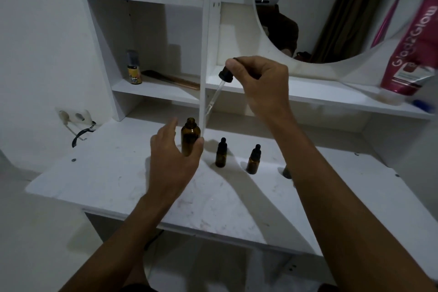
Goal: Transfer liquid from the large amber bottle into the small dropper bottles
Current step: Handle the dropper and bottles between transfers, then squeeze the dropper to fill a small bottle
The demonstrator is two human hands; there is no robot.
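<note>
Early stage. The right hand [260,83] pinches the dropper [225,76] above the uncapped large amber bottle [189,135], which stands near the table's [113,178] rear edge, loosely bracketed by the spread left hand [173,161]. The small dropper bottles [221,154] beside it remain capped, apparently unfilled.

1. A white table [113,180] is set against a white wall [40,42] — scuffed on top.
2. Shelves [151,89] are fitted above it, beside a round mirror [315,7].
3. A socket [73,116] is mounted low on the wall.
</note>
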